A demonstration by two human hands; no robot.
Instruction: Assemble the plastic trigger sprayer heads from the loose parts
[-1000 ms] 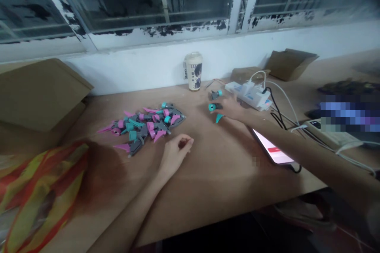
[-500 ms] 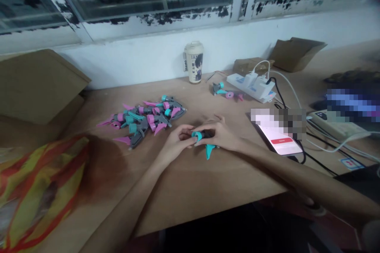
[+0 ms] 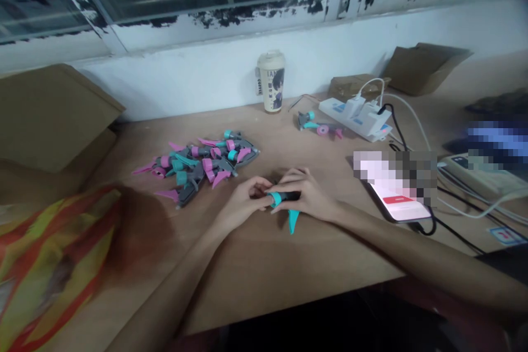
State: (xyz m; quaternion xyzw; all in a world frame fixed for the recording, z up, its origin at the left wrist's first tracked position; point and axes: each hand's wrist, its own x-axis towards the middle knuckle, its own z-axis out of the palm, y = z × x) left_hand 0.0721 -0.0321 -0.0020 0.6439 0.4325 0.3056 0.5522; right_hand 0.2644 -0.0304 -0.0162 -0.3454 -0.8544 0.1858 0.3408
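My right hand is wrapped around the dark body of a trigger spray head, whose teal trigger points down toward the table. From the other side, the fingers of my left hand close on the teal collar of the same spray head. Part of the body is hidden behind my right fingers. Left of my hands lies a pile of several similar spray heads in grey with pink or teal parts. Two more, a teal one and a pink one, rest farther back by the power strip.
A lidded cup stands against the wall. To the right are a power strip with plugs and cables, and a lit phone. A cardboard box and a red-yellow bag occupy the left side.
The spray head sits slightly lower in view, and more of its dark body shows between my hands. The whole view has shifted a little. Both hands keep hold of it.
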